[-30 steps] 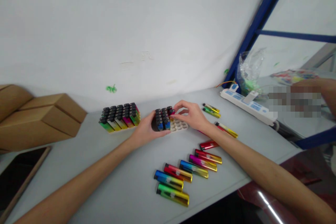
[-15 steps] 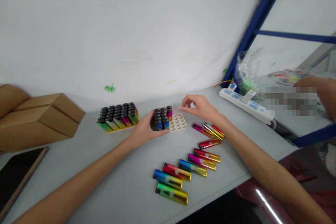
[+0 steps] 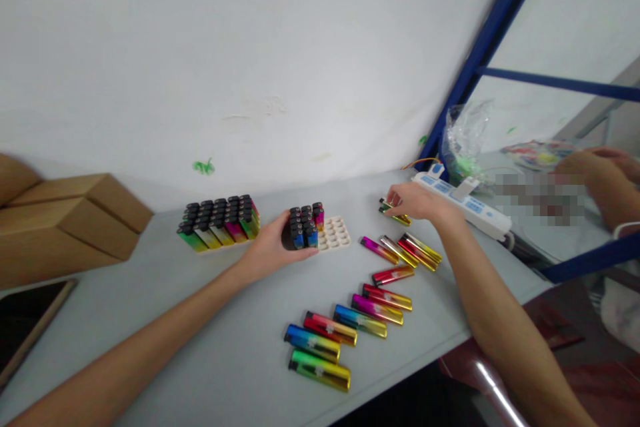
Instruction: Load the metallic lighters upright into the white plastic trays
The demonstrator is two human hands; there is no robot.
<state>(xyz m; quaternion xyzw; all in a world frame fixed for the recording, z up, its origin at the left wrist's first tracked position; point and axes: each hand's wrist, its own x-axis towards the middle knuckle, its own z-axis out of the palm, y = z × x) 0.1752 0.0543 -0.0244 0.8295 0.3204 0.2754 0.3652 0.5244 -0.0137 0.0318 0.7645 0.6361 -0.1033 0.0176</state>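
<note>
My left hand [image 3: 270, 243] is wrapped around the left end of a white holed tray [image 3: 336, 235], gripping the upright lighters [image 3: 304, 227] that fill that end. A pink lighter [image 3: 319, 215] stands at their back right corner; the tray's right-hand holes hold nothing. Farther right, my right hand [image 3: 413, 200] has its fingertips closed on a gold-ended lighter [image 3: 399, 217] lying near the power strip. Several metallic lighters, among them a green-and-yellow one [image 3: 320, 369] and a red one [image 3: 393, 275], lie in a slanting row in front of the tray.
A full tray of upright lighters [image 3: 219, 223] stands to the left. Cardboard boxes [image 3: 75, 227] and a dark flat device [image 3: 30, 327] are farther left. A power strip [image 3: 465, 203] and blue frame [image 3: 450, 100] border the right, where a co-worker's hands [image 3: 595, 170] show.
My right hand has moved right, from beside the tray to the lighters by the power strip. My left hand stays on the tray. The view has shifted slightly.
</note>
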